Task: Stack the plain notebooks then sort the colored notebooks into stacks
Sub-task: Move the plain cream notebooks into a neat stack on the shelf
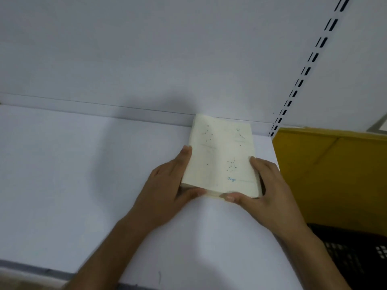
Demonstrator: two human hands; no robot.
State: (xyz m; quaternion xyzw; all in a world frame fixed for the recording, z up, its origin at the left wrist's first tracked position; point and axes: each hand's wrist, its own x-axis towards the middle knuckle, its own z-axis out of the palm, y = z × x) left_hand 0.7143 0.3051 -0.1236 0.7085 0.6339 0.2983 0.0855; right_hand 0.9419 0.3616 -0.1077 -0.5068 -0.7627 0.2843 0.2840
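Where the white shelf meets its back panel, a stack of cream notebooks lies flat. Its far end is at the low ledge under the panel; whether it touches cannot be told. The top cover shows faint dotted star figures and a small blue word near the front right corner.

The left hand brackets the near left corner, its fingers lying along the stack's left side and its thumb pressed to the near edge. The right hand mirrors it at the near right corner, fingers along the right side and thumb on the near edge. Each grip is thus wrapped round a corner of the stack, with the two thumbs almost meeting.

The stack's right side is close to the shelf's right edge, and a yellow board stands just beyond. A black crate sits below the board. A slotted upright climbs the panel above. To the left of the hands the shelf stretches wide, out to its grey front lip.
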